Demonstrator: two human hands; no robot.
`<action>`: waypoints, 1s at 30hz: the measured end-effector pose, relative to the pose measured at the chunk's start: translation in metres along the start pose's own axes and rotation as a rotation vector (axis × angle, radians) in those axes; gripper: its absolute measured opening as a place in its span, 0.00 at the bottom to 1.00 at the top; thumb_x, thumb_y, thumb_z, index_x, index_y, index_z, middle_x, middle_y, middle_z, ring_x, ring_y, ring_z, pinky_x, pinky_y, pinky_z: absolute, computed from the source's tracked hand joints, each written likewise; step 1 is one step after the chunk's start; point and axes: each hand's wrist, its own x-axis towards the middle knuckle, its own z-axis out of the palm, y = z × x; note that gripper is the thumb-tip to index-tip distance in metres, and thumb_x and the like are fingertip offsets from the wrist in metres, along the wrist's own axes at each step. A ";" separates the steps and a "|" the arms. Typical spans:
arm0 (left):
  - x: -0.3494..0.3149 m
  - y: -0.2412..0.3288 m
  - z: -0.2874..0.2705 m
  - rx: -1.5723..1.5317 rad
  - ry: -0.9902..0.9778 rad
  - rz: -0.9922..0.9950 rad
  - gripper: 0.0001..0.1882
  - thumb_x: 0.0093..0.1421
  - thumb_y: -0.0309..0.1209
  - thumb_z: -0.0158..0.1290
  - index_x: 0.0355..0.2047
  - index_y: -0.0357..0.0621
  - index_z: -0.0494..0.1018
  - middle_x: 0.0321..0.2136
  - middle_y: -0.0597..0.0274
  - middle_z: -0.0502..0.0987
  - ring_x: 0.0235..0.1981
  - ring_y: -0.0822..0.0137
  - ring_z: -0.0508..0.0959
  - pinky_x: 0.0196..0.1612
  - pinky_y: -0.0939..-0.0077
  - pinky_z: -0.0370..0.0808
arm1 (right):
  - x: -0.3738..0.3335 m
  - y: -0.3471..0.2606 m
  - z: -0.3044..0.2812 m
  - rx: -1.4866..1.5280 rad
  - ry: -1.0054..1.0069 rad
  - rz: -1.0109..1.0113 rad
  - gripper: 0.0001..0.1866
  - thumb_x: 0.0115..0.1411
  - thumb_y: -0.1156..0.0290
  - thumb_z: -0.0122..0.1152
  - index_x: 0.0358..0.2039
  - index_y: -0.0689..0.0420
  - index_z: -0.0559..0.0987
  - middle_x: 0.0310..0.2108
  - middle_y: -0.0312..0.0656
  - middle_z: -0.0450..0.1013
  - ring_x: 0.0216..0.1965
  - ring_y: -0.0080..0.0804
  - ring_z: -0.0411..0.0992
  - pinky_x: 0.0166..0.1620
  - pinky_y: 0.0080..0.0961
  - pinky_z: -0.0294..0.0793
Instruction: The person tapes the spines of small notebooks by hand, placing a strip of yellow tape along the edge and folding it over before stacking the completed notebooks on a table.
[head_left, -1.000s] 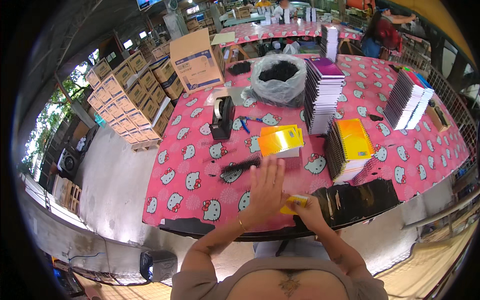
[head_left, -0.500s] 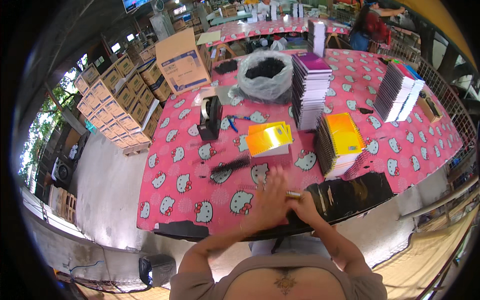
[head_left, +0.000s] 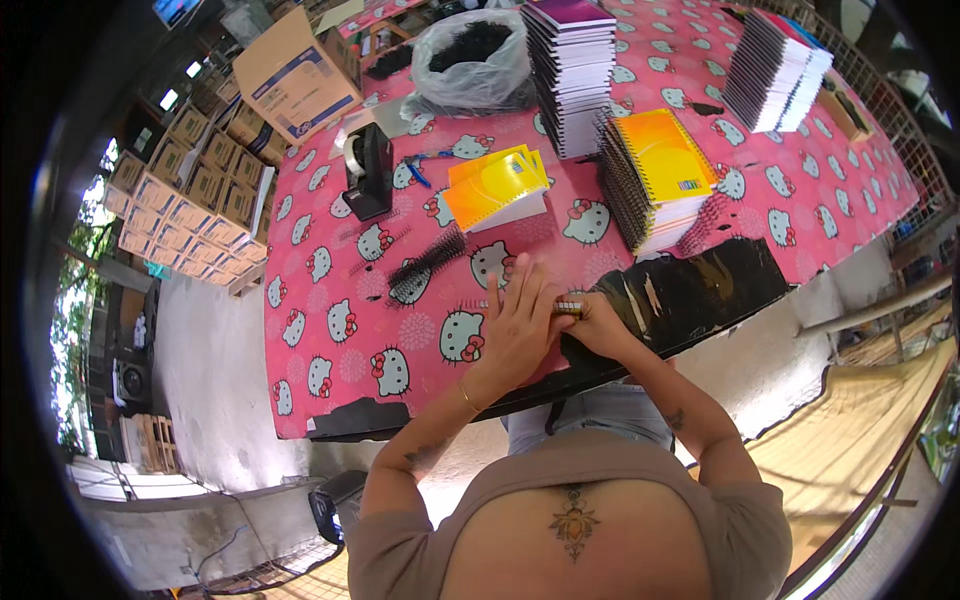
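Observation:
My left hand (head_left: 520, 328) lies flat with its fingers spread, pointing away from me, near the table's front edge. A thin dark wire coil (head_left: 472, 304) sticks out to the left of its fingers. Beside it my right hand (head_left: 597, 325) is closed on a small yellow notebook (head_left: 568, 307), seen nearly edge-on and mostly hidden by both hands. Beyond my hands, a short pile of yellow-orange notebooks (head_left: 497, 186) rests on the pink table cover. A heap of black spiral coils (head_left: 428, 266) lies left of my left hand.
A tall stack of spiral notebooks (head_left: 570, 90), a yellow-topped stack (head_left: 660, 165) and another stack (head_left: 775, 75) stand farther back. Also there are a plastic bag of black coils (head_left: 470, 65), a tape dispenser (head_left: 369, 172), blue pliers (head_left: 420, 170) and a cardboard box (head_left: 295, 80).
The view has tipped downward, so the table's things sit higher in it. My left hand, smeared by motion before, now shows sharply; the right hand keeps its grip on the notebook.

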 end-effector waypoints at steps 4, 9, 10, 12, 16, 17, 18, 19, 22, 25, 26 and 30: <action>-0.005 0.018 -0.004 0.066 0.078 -0.061 0.16 0.64 0.38 0.57 0.47 0.43 0.75 0.49 0.53 0.77 0.57 0.54 0.73 0.70 0.38 0.46 | -0.002 0.000 -0.001 0.026 0.001 0.047 0.13 0.59 0.72 0.65 0.45 0.60 0.82 0.33 0.50 0.80 0.31 0.31 0.77 0.40 0.31 0.75; 0.012 0.002 -0.011 -0.102 0.072 -0.026 0.12 0.62 0.36 0.58 0.44 0.45 0.77 0.40 0.61 0.80 0.46 0.61 0.79 0.69 0.42 0.50 | -0.001 -0.021 -0.012 -0.160 0.004 0.001 0.15 0.58 0.70 0.67 0.46 0.59 0.82 0.34 0.51 0.80 0.34 0.32 0.78 0.41 0.32 0.75; 0.012 0.000 -0.011 -0.120 0.087 -0.017 0.11 0.62 0.35 0.58 0.43 0.45 0.77 0.38 0.63 0.80 0.44 0.62 0.79 0.69 0.43 0.51 | 0.000 -0.033 -0.018 -0.202 0.020 -0.053 0.16 0.58 0.69 0.68 0.46 0.59 0.82 0.35 0.51 0.79 0.35 0.31 0.78 0.41 0.31 0.75; 0.008 0.000 -0.010 -0.140 0.096 -0.020 0.10 0.61 0.33 0.59 0.42 0.46 0.77 0.36 0.64 0.80 0.41 0.63 0.79 0.69 0.45 0.53 | -0.008 -0.051 -0.036 -0.260 0.011 -0.009 0.16 0.59 0.68 0.68 0.46 0.60 0.82 0.35 0.49 0.80 0.36 0.31 0.79 0.42 0.30 0.76; 0.005 0.005 -0.013 -0.162 0.092 -0.022 0.10 0.61 0.32 0.60 0.42 0.47 0.77 0.37 0.64 0.80 0.41 0.62 0.79 0.68 0.48 0.54 | -0.019 -0.031 -0.058 -0.117 0.033 -0.021 0.13 0.61 0.68 0.68 0.44 0.62 0.84 0.35 0.44 0.82 0.36 0.27 0.79 0.43 0.25 0.78; 0.007 0.006 -0.013 -0.171 0.082 -0.027 0.10 0.60 0.33 0.60 0.42 0.47 0.77 0.38 0.64 0.80 0.41 0.62 0.79 0.68 0.49 0.54 | -0.018 -0.030 -0.062 -0.159 0.016 -0.034 0.13 0.62 0.69 0.67 0.43 0.62 0.84 0.34 0.44 0.82 0.35 0.27 0.79 0.42 0.25 0.78; 0.006 0.006 -0.014 -0.172 0.086 -0.030 0.10 0.60 0.32 0.60 0.41 0.47 0.77 0.38 0.64 0.80 0.41 0.62 0.79 0.66 0.51 0.56 | -0.017 -0.033 -0.062 -0.150 0.000 -0.020 0.12 0.62 0.69 0.67 0.42 0.62 0.84 0.34 0.43 0.82 0.35 0.27 0.79 0.42 0.26 0.78; 0.007 0.007 -0.014 -0.172 0.089 -0.033 0.10 0.60 0.32 0.60 0.41 0.47 0.77 0.38 0.64 0.80 0.41 0.62 0.79 0.64 0.53 0.59 | -0.016 -0.037 -0.061 -0.142 -0.016 -0.006 0.11 0.62 0.69 0.67 0.40 0.63 0.83 0.33 0.43 0.82 0.35 0.27 0.79 0.41 0.26 0.78; 0.009 0.009 -0.018 -0.181 0.089 -0.035 0.10 0.59 0.32 0.61 0.41 0.46 0.77 0.37 0.63 0.80 0.40 0.62 0.78 0.55 0.58 0.65 | -0.008 -0.046 -0.063 -0.128 -0.075 -0.019 0.09 0.60 0.70 0.67 0.35 0.63 0.81 0.30 0.43 0.80 0.32 0.27 0.78 0.38 0.27 0.77; 0.009 0.011 -0.019 -0.166 0.076 -0.016 0.11 0.59 0.31 0.61 0.42 0.45 0.77 0.36 0.63 0.79 0.39 0.60 0.76 0.46 0.61 0.67 | -0.002 -0.044 -0.057 -0.203 -0.052 -0.082 0.09 0.57 0.71 0.68 0.32 0.63 0.78 0.27 0.45 0.77 0.30 0.30 0.77 0.36 0.30 0.76; 0.008 0.011 -0.019 -0.156 0.071 -0.006 0.11 0.59 0.31 0.61 0.42 0.44 0.77 0.35 0.63 0.78 0.38 0.60 0.76 0.44 0.62 0.67 | -0.001 -0.042 -0.053 -0.243 -0.029 -0.107 0.10 0.56 0.71 0.68 0.31 0.63 0.77 0.26 0.46 0.76 0.29 0.31 0.77 0.35 0.31 0.76; 0.006 0.014 -0.020 -0.111 0.113 -0.008 0.11 0.59 0.29 0.60 0.42 0.44 0.77 0.34 0.61 0.77 0.37 0.59 0.75 0.42 0.62 0.68 | -0.001 -0.048 -0.030 -0.448 0.215 -0.118 0.10 0.55 0.71 0.69 0.30 0.62 0.77 0.27 0.49 0.76 0.28 0.41 0.77 0.35 0.33 0.76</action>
